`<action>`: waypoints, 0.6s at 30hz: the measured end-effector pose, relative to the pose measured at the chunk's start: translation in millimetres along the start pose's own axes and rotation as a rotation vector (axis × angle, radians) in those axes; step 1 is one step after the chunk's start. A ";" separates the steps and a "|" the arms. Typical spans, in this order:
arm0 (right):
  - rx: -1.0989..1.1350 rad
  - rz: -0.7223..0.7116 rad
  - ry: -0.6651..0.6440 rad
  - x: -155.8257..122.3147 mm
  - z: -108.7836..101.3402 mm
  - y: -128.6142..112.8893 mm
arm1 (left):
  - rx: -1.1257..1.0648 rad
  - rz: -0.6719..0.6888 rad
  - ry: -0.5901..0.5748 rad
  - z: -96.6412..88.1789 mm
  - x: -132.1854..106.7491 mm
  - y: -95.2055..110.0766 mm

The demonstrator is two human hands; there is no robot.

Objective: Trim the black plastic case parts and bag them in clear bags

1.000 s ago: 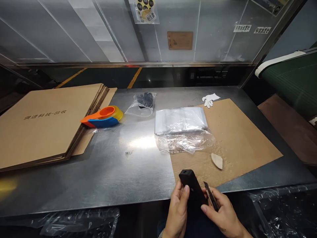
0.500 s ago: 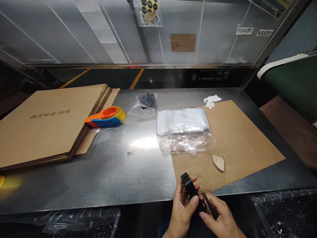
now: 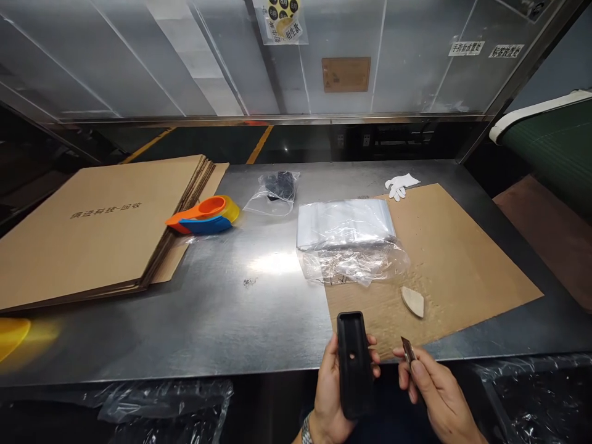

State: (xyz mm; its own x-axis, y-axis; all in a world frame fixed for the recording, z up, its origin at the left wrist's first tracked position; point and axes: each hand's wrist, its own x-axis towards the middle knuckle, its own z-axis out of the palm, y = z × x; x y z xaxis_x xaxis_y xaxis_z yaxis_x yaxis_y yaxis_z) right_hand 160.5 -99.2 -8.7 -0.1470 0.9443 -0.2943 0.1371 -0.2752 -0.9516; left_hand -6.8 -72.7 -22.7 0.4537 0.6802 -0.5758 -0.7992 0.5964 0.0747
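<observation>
My left hand (image 3: 329,394) is closed around a long black plastic part (image 3: 354,376), a hollow tray-like piece with a small round hole, its open side facing me. To its right, my right hand (image 3: 437,388) grips a small utility knife (image 3: 407,350) with the blade tip pointing up and away. Knife and black part are apart. Just beyond the hands, a pale wedge-shaped piece (image 3: 413,302) rests on the cardboard sheet (image 3: 467,265).
A stack of clear plastic bags (image 3: 346,225) lies partly on the cardboard. Flat cartons (image 3: 106,228) fill the left, beside an orange and blue tape dispenser (image 3: 206,216). Behind are a bagged black item (image 3: 280,185) and a white glove (image 3: 400,185).
The black part has turned from edge-on to showing its hollow side. My right hand with the knife has moved right, away from it.
</observation>
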 end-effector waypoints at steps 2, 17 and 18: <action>0.008 0.055 -0.052 -0.7 -0.5 -9.6 | 0.003 0.029 0.011 2.7 1.3 1.3; -0.559 0.136 -0.448 -1.4 2.1 -50.9 | 0.171 0.221 0.107 17.3 5.4 22.2; -0.581 0.107 -0.454 -1.7 1.8 -50.3 | 0.173 0.219 0.118 17.1 5.5 22.7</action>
State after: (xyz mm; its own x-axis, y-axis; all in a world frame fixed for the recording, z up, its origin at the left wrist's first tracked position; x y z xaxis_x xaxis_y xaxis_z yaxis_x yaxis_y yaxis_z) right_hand 152.1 -87.3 39.5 -0.4768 0.7161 -0.5098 0.6504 -0.1027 -0.7526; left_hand -15.7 -48.1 -10.3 0.2209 0.7527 -0.6202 -0.7892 0.5116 0.3397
